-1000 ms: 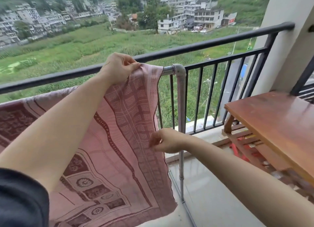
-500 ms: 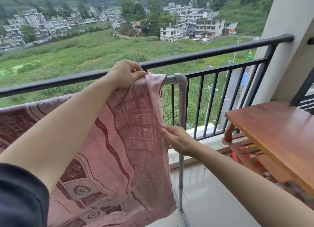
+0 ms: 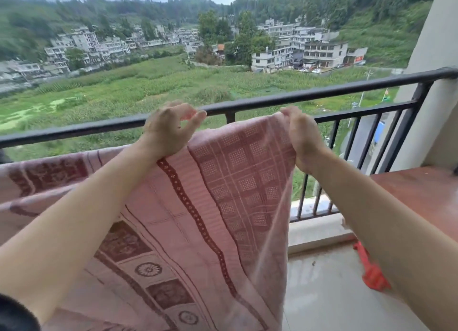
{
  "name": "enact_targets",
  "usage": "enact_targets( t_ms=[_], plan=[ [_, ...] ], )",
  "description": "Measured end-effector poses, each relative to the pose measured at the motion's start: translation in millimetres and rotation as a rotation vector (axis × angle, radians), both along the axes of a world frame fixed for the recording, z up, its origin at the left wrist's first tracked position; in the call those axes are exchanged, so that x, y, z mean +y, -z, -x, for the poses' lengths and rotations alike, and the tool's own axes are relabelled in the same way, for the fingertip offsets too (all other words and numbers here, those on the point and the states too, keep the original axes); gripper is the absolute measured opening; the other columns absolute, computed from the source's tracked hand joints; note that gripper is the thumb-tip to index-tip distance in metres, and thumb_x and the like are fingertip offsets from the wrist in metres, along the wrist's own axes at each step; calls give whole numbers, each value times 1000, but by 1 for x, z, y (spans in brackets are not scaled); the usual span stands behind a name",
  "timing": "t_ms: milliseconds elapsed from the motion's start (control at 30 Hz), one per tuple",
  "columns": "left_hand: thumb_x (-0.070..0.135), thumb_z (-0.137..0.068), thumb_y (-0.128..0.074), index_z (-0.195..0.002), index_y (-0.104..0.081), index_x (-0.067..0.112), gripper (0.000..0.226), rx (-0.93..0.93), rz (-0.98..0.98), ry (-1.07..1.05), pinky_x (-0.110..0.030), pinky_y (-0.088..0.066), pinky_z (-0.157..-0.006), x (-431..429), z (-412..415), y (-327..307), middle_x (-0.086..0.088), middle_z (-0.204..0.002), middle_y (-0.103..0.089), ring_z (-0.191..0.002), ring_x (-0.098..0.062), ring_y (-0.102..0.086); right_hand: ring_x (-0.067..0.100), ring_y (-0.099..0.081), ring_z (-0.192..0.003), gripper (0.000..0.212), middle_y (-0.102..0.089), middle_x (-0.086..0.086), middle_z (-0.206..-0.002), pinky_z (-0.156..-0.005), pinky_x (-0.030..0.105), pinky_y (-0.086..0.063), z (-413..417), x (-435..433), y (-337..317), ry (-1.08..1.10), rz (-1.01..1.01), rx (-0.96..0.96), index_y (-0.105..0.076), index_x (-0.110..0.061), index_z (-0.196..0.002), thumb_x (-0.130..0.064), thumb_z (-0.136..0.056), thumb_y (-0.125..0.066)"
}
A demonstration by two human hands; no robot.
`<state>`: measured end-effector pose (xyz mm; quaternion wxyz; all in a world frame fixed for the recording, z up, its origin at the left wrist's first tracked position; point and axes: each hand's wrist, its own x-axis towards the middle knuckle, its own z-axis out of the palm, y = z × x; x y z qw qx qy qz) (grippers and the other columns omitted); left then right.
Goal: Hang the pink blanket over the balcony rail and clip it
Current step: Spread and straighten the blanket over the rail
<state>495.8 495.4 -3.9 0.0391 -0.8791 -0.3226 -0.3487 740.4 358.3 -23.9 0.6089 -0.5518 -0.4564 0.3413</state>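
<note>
Your right hand point(image 3: 301, 134) has come up from the blanket's side edge, where it pinched the cloth half a second ago, and now grips the top right corner of the pink blanket point(image 3: 223, 206), fingers curled tight around the fabric just below the balcony rail point(image 3: 247, 106). Your left hand point(image 3: 168, 131) stays at the top edge further left, but its grip has changed: the fingers are now spread and half open, thumb sticking out to the right, the heel of the hand resting on the cloth. Whether any fingertip keeps hold of the fabric you cannot tell from this blurred view.

The blanket hangs stretched between your two hands, its top edge lifted close to the rail on the near side, and it trails away left in a long drape towards the left edge of the picture. The grey pipe that stood beside the blanket's right edge earlier is now hidden behind the cloth and your right hand.

Your view has tilted up, so more of the hillside and the sky shows. The wooden table point(image 3: 421, 194) sits at the right, partly behind your right forearm, with something red point(image 3: 371, 273) on the floor below it.
</note>
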Motion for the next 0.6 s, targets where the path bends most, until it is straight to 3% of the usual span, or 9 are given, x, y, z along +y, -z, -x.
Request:
enact_targets(
  t_ms=[67,133,200,267,333,400,500,567,600],
  plan=[
    [53,-89,-61,-95,-73,24,32,45,211,85,-20,-49,-71,-2,25,6,13,-88,-69,-80,-4,-64,18,-56,-51,49,-54,-2,-55,-70,39,-50,2,5,-8,-82,185,17,-63,-17,-70,-56,-95,-47],
    [50,-83,-66,-89,-75,30,23,-38,356,160,-12,-49,-67,-2,36,8,17,-79,-71,-73,3,-64,20,-64,-51,51,-58,-1,-55,-65,42,-53,5,6,-10,-40,237,-68,-60,-9,-80,-57,-95,-52],
    [42,-86,-68,-86,-76,24,19,-166,406,167,-26,-51,-59,6,33,5,11,-67,-70,-60,-9,-62,25,-64,-57,41,-58,4,-60,-68,49,-56,7,5,-6,30,134,-124,-58,-12,-83,-50,-98,-52],
    [37,-89,-68,-85,-75,21,18,-225,375,114,-34,-50,-52,18,18,-5,9,-60,-67,-51,-18,-60,25,-55,-58,40,-54,9,-64,-60,43,-51,6,4,-2,151,6,-275,-58,-11,-78,-44,-100,-51],
    [35,-90,-68,-86,-74,20,17,-191,246,20,-37,-55,-62,28,-4,-14,12,-68,-67,-63,-15,-63,21,-47,-54,42,-52,6,-60,-52,36,-42,0,5,2,286,-75,-435,-53,-11,-69,-39,-100,-52],
    [32,-92,-67,-90,-75,16,18,-162,177,-29,-39,-55,-73,33,-26,-16,4,-81,-67,-79,-21,-64,18,-46,-51,41,-52,1,-58,-47,32,-40,-11,6,4,365,-86,-529,-49,-17,-65,-38,-99,-55],
    [38,-94,-62,-89,-73,22,21,34,324,-59,-44,-56,-77,31,-40,-12,-1,-87,-71,-82,-24,-65,12,-50,-57,33,-54,-6,-69,-44,24,-34,-28,6,10,530,47,-762,-51,-18,-85,-48,-95,-58],
    [50,-97,-52,-88,-72,24,34,88,385,-97,-42,-56,-64,28,-35,-6,-4,-81,-73,-68,-22,-63,13,-53,-69,46,-54,-3,-88,-51,23,-35,-37,6,16,609,171,-854,-45,-19,-106,-61,-91,-55],
    [53,-98,-45,-84,-71,22,42,36,327,-119,-39,-52,-54,27,-30,-5,-6,-75,-71,-61,-24,-61,18,-55,-80,53,-52,1,-102,-60,26,-41,-40,6,18,625,195,-884,-42,-19,-115,-64,-90,-52]
  ],
)
